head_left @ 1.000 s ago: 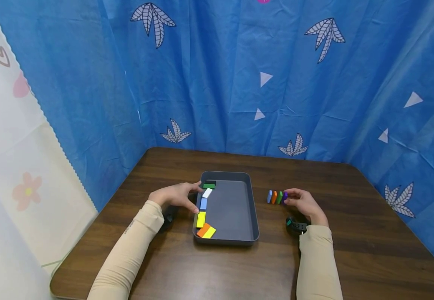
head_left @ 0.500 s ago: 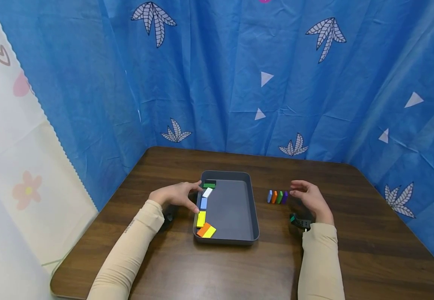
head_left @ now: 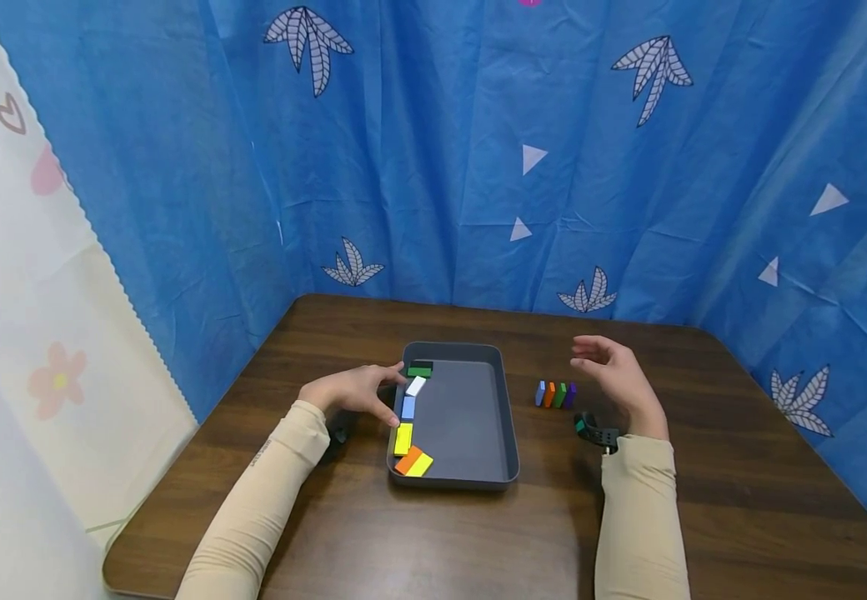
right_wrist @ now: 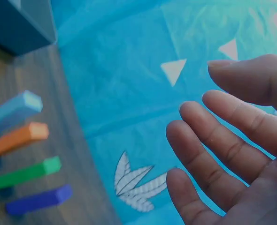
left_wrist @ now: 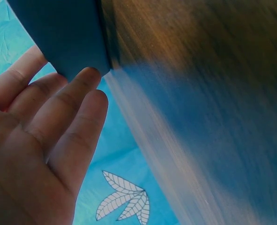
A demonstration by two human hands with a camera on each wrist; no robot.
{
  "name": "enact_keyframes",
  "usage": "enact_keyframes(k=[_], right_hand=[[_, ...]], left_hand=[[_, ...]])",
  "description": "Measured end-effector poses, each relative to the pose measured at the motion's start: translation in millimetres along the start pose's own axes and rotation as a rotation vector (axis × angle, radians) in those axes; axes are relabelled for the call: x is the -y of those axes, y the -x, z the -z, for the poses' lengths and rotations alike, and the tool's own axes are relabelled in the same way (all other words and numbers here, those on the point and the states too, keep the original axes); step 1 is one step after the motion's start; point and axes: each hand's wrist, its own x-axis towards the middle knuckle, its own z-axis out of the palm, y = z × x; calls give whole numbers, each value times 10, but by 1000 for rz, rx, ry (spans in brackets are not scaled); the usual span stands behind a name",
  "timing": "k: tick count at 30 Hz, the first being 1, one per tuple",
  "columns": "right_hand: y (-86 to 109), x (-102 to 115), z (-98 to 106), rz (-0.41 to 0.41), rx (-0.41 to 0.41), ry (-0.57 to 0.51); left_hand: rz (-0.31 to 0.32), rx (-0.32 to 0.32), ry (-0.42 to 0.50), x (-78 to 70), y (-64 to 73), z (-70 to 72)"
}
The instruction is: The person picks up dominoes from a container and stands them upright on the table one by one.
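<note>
Upright on the table to the right of the tray stand several domino blocks in a short row: light blue (head_left: 541, 393), orange (head_left: 549, 395), green (head_left: 560, 395) and purple (head_left: 570, 395). My right hand (head_left: 615, 379) hovers just beyond the purple one, fingers loosely extended and holding nothing; the right wrist view has the hand (right_wrist: 232, 154) apart from the row. My left hand (head_left: 354, 390) is at the left side of the grey tray (head_left: 452, 485), thumb and fingers spread along its rim. Its fingertips overlap the tray's outer wall (left_wrist: 73, 37) in the left wrist view.
Along the tray's left inner wall lie dominoes: green (head_left: 420, 372), white (head_left: 415, 386), blue (head_left: 408, 407), yellow (head_left: 403, 439) and orange (head_left: 408, 460) among them. The brown wooden table (head_left: 523, 550) ends at a blue curtain (head_left: 448, 167) behind.
My right hand has let go of the purple domino, drawn off to the right, then risen. The row stays upright. My left hand has kept its place at the tray.
</note>
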Motion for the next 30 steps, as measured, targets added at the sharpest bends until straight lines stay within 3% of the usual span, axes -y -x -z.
enact_keyframes(k=[9,16,30], right_hand=[[12,209,-84,96,52,-109],[-33,395,-179,140,124,-193],[-154,815,-662,186,311,-148]], left_hand=[[-46,7,-41,-1,12,-12],[-38,4,-40,-16,18,1],[-58,5,-35,-4,11,2]])
